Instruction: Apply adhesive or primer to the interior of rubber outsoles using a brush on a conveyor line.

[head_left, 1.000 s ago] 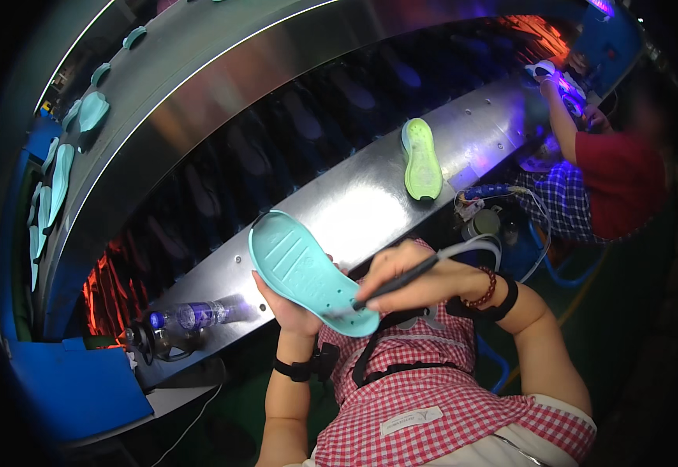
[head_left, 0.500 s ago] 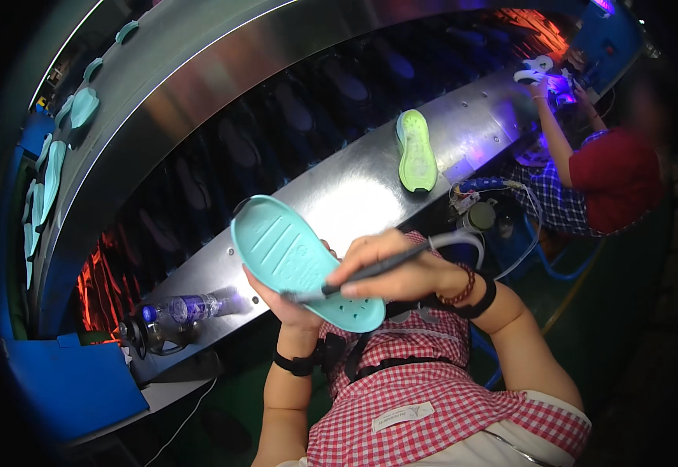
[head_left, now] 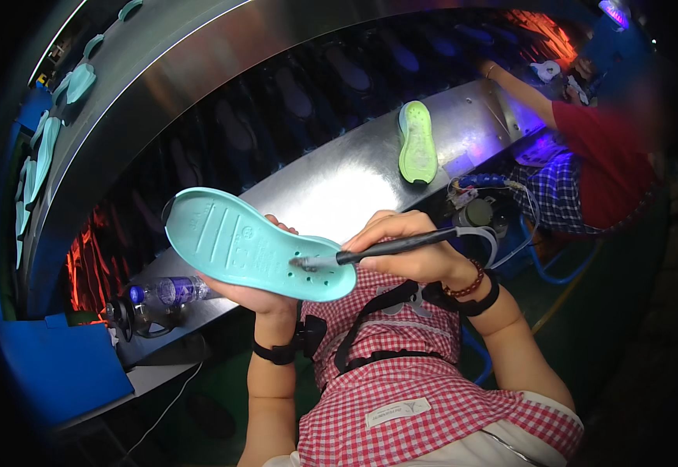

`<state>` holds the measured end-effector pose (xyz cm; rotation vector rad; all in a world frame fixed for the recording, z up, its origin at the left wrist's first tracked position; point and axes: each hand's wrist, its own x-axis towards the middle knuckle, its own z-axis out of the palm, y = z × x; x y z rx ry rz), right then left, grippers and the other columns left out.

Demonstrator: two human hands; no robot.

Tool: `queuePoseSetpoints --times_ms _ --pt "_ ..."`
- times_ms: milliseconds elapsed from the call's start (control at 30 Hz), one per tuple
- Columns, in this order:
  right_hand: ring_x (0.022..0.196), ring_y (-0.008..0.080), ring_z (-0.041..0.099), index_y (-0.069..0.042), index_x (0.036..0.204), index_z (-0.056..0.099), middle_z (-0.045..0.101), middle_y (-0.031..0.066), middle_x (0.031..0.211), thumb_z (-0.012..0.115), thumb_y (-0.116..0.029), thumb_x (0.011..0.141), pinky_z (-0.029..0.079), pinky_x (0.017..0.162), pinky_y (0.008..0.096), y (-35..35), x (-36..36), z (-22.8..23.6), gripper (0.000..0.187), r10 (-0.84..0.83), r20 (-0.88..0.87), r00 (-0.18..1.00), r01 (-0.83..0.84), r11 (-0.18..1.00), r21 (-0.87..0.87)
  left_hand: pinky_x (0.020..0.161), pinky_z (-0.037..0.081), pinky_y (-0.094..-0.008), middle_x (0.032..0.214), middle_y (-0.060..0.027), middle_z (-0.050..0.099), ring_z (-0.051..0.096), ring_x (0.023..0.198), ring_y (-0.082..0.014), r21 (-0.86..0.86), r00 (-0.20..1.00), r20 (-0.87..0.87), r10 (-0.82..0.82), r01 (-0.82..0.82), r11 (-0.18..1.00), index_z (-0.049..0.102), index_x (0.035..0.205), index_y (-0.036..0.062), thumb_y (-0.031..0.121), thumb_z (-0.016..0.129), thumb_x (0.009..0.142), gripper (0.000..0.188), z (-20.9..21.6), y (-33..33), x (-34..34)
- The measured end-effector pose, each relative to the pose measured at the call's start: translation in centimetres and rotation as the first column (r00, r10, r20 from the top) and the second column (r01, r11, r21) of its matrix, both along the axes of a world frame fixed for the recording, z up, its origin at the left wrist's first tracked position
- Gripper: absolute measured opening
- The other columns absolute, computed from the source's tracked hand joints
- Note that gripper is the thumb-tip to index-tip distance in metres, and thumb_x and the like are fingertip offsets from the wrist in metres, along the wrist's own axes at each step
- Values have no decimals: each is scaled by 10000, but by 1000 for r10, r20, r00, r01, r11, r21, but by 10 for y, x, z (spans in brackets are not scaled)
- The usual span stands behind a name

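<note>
A light-blue shoe sole [head_left: 234,241] lies across my left hand [head_left: 255,296], which grips it from beneath; most of those fingers are hidden behind it. Its inner face is up, with ridges at one end and small holes at the other. My right hand [head_left: 410,247] holds a brush [head_left: 389,247] with a dark handle and a pale hose at its back end. The bristles rest on the sole near the holes. Beyond my hands, a yellow-green sole [head_left: 418,144] lies on the metal ledge [head_left: 331,183].
Soles sit in a row inside the dark curved machine [head_left: 198,66]; more light-blue soles [head_left: 41,167] line its outer left side. A plastic bottle [head_left: 169,292] lies on the ledge at left, near a blue box [head_left: 62,373]. At right, a co-worker in a red sleeve [head_left: 600,140] reaches toward the machine.
The sole in my left hand has shifted left and turned flatter. The brush has moved from the sole's near edge onto its holed part. The co-worker's arm now stretches toward the machine.
</note>
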<state>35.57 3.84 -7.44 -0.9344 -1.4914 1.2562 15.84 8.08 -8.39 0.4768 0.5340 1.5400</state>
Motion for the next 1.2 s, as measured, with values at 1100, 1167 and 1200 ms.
queuePoseSetpoints --times_ms 1100,1167,1200 --pt "965 232 584 43 1025 557 604 152 1020 564 3 826 475 884 370 -15 -24 -26 203 -97 -742 663 -194 935 -296 884 430 -483 1165 -183 521 521 1060 -331 -89 959 187 -212 231 969 381 1284 26 563 326 874 677 -8 -39 26" --pt "937 175 591 33 980 599 635 126 966 620 -8 780 460 825 266 -17 -18 -17 205 -5 -423 906 -126 951 -281 849 455 -488 1154 -185 531 512 1069 -353 -25 901 264 -344 363 931 398 1268 22 529 353 878 641 -40 -27 1" --pt "924 167 592 29 980 605 638 119 953 629 -2 770 462 812 260 -18 -15 -17 214 75 -377 923 -159 968 -196 811 474 -486 1126 -187 546 534 1027 -360 13 886 285 -365 377 926 410 1256 21 518 356 881 625 -38 -26 5"
